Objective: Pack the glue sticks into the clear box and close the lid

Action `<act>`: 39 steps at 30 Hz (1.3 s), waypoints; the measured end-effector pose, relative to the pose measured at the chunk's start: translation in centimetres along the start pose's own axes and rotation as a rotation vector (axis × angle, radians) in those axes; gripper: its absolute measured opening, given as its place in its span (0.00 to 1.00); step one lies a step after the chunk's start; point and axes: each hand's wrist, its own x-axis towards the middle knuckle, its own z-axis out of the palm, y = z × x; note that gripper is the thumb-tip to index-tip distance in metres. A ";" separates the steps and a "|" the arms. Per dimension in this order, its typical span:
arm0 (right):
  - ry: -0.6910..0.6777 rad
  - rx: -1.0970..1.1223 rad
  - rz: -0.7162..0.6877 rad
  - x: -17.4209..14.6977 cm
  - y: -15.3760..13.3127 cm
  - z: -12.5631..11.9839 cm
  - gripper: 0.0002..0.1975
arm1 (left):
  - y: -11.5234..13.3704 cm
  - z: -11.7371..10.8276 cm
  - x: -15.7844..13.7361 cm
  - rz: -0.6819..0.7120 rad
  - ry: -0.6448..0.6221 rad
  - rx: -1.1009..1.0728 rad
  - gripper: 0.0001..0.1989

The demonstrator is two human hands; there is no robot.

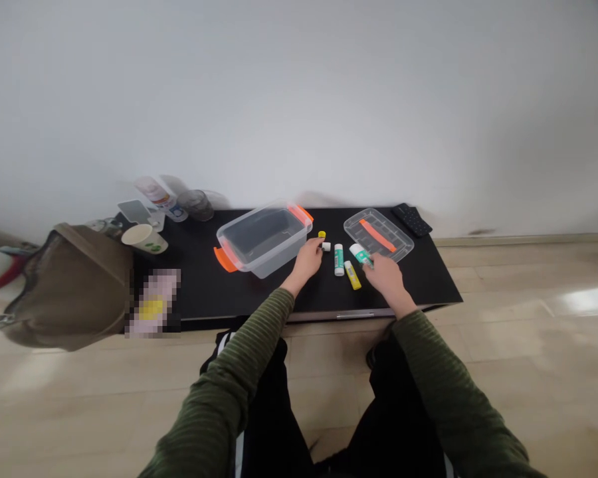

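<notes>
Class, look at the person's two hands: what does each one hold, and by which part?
The right hand grips a green-and-white glue stick by its lower end. The left hand pinches a small white cap at its side.

One head-worn camera is looking forward and down from above the seated person's lap, facing the wall (329,99), taking in the whole low bench (204,285) from moderately near, arms reaching ahead.

Clear plastic storage box (264,238) with orange handles; clear flat plastic lid (379,234) bearing an orange strip. White-and-green glue stick (339,259); yellow glue stick (352,275); second white-and-green stick (361,255) at the right hand (386,275). Small yellow cap (321,234); small white cap (325,247). Black glossy tabletop (428,275). Olive-green, finely striped sleeves (259,345). Olive-brown fabric bag (70,292).
</notes>
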 end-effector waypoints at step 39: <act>0.175 -0.091 -0.171 1.2 -7.7 3.6 0.16 | 1.6 -2.0 -2.4 0.043 -0.135 0.198 0.15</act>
